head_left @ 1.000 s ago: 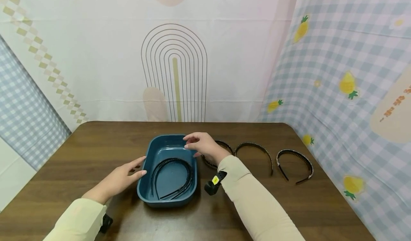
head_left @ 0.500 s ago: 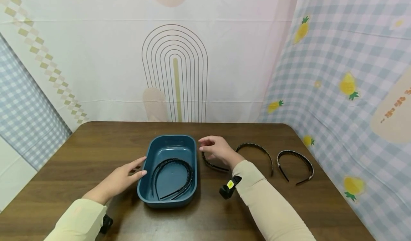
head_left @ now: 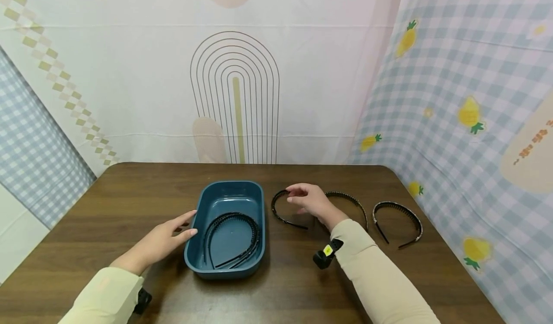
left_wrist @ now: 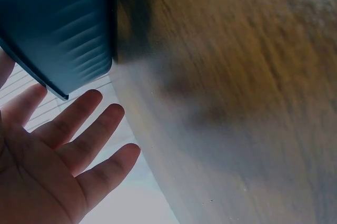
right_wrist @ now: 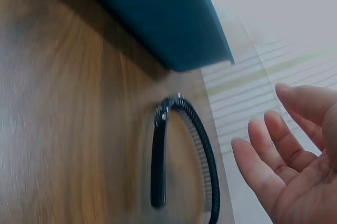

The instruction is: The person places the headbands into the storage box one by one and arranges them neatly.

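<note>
A dark blue plastic tub (head_left: pixel 231 197) stands on the table, with several black toothed headbands (head_left: pixel 255 237) nested inside it. My left hand (head_left: pixel 157 242) rests its fingertips at the tub's left rim, fingers spread and fairly straight. To the right of the tub my right hand (head_left: pixel 313 201) hovers over the nearest headband (head_left: pixel 275 211), partly hiding it. In the right wrist view that hand's fingers are loosely bent and hold nothing, apart from the headband (right_wrist: pixel 200 139). A second headband (head_left: pixel 359 206) lies partly behind the right hand and wrist, and a third, patterned headband (head_left: pixel 414 218) lies farther right.
The brown wooden table (head_left: pixel 142 189) ends at a far edge in front of a pale printed cloth (head_left: pixel 142 84). A blue checked cloth (head_left: pixel 449 161) with fruit prints hangs along the right side.
My right hand has moved from above the tub's right rim rightward, over the nearest headband and toward the second. The left hand and the tub have stayed put.
</note>
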Demonstrator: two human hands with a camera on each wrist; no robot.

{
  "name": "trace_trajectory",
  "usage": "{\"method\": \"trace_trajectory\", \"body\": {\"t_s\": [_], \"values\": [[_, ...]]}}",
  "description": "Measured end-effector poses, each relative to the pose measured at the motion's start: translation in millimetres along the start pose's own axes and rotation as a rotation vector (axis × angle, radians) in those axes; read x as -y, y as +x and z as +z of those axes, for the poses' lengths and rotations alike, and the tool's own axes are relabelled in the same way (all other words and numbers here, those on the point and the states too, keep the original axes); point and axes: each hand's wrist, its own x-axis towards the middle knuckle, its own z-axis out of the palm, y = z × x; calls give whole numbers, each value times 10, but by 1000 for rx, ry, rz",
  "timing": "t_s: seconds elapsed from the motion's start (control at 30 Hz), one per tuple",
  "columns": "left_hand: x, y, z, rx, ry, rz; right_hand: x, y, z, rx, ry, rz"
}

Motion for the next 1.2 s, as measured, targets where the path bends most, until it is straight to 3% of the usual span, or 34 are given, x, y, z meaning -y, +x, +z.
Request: {"method": "trace_trajectory", "body": {"t_s": [0.67,1.2], "values": [[-16,-7,-7,5,5,-3,-248,-184,-563,-78,-58,-28],[-17,-6,-12,3,16,4,-436,-361,-957,-144,-297,-44]]}}
